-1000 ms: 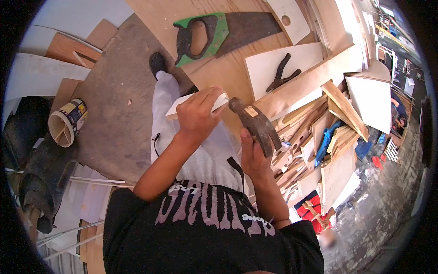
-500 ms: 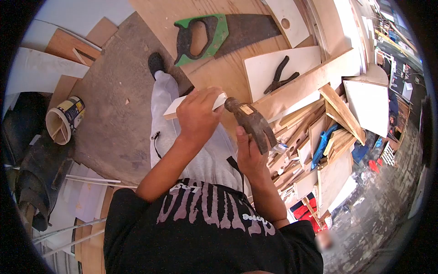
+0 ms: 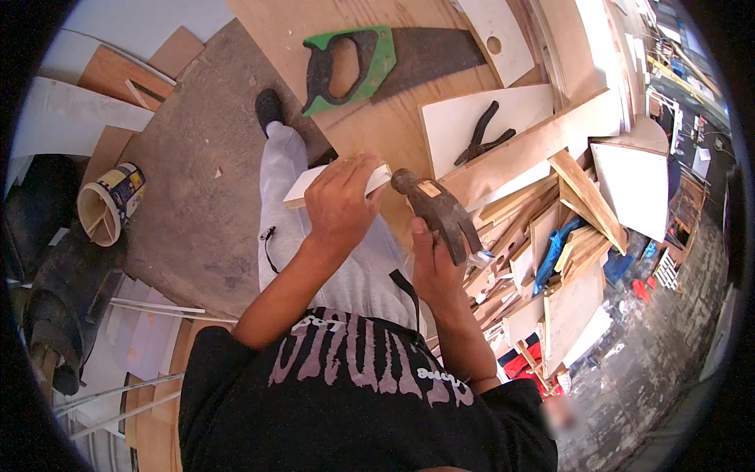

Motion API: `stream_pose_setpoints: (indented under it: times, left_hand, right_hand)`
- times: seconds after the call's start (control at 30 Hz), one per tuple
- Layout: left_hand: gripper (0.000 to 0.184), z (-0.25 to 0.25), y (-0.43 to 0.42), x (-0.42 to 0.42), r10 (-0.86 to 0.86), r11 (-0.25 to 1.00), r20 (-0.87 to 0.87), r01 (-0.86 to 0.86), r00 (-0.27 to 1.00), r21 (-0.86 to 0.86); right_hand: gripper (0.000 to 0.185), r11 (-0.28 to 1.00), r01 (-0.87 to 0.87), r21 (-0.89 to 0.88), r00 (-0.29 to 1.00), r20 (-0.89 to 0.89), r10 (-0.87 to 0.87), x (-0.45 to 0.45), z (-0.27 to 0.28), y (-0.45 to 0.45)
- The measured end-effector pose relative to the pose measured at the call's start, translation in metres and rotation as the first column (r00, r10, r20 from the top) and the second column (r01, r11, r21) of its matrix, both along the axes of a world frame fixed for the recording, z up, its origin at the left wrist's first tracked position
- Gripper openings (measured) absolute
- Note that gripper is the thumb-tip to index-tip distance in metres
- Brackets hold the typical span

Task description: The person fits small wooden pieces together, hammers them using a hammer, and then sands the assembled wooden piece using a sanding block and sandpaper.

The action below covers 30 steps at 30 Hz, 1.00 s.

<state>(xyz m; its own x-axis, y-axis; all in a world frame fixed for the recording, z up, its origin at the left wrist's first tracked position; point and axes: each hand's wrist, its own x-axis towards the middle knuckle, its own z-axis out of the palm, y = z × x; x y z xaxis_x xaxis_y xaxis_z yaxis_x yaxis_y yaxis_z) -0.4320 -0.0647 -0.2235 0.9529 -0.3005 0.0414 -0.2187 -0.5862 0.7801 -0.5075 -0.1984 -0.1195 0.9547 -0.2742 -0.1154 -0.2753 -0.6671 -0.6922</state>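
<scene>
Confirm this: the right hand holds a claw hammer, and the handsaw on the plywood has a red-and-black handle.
Not right: the head view shows the handsaw on the plywood with a green-and-black handle, not red-and-black. The right hand does hold a claw hammer.

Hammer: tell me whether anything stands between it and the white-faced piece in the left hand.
Nothing visible stands between the hammer, in the right hand, and the near end of the white-faced piece. The left hand has its fingers close beside that end; whether hammer and piece touch is unclear.
</scene>
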Motion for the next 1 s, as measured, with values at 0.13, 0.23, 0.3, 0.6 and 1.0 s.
stream_pose_setpoints:
  times: [0.13,0.23,0.3,0.6,1.0]
  left_hand:
    - [0.048,0.003,0.003,0.002,-0.023,1.0,0.014,0.022,1.0,0.015]
    - [0.046,-0.002,0.0,0.0,-0.009,1.0,0.009,0.009,1.0,0.011]
    - [0.046,-0.003,0.001,0.002,-0.011,1.0,0.008,0.011,1.0,0.005]
    - [0.046,0.003,0.003,0.0,-0.033,0.999,-0.019,0.033,0.999,-0.007]
    - [0.047,0.001,0.004,0.005,-0.052,0.998,-0.07,0.053,0.996,0.02]
  right_hand:
    - [0.016,0.991,0.09,0.095,0.99,-0.12,-0.079,-0.007,-0.001,0.002]
    - [0.018,0.993,0.081,0.089,0.995,-0.063,-0.076,0.0,0.002,0.004]
    - [0.023,0.999,0.042,0.032,0.999,-0.016,-0.042,0.0,-0.002,0.002]
    - [0.026,0.997,0.069,-0.021,0.988,-0.134,-0.071,-0.01,0.001,0.007]
    - [0.023,0.998,0.065,0.015,0.994,-0.086,-0.064,-0.012,0.002,0.008]
